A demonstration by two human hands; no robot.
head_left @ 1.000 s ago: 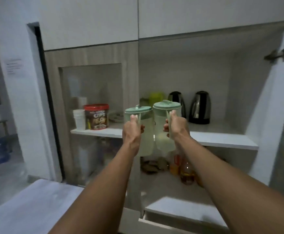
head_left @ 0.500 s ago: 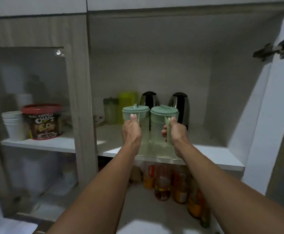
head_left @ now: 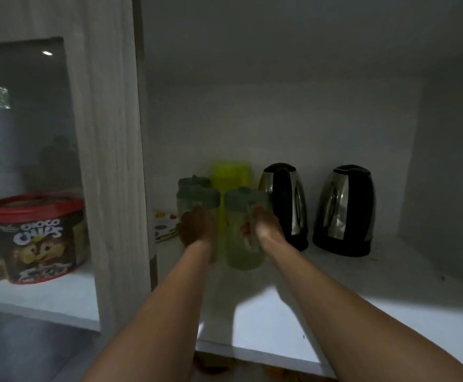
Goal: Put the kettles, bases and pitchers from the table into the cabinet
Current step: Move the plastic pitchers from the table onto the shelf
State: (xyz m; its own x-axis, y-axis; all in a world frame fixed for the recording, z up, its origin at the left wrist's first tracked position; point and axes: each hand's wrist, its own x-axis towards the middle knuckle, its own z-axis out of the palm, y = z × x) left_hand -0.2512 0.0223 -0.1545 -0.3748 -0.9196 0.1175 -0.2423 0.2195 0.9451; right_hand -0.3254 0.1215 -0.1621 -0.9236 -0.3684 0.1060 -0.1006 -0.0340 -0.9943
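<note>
Inside the cabinet, the left hand grips one pitcher, the right hand another, beside two kettles on the shelf.

We're seeing two pale green pitchers with darker green lids, a bright yellow-green container behind them, two steel-and-black kettles, a spotted plate, and a brown red-lidded tub on our white shelf.

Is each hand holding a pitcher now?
Yes, the left hand grips one green-lidded pitcher and the right hand grips another.
</note>
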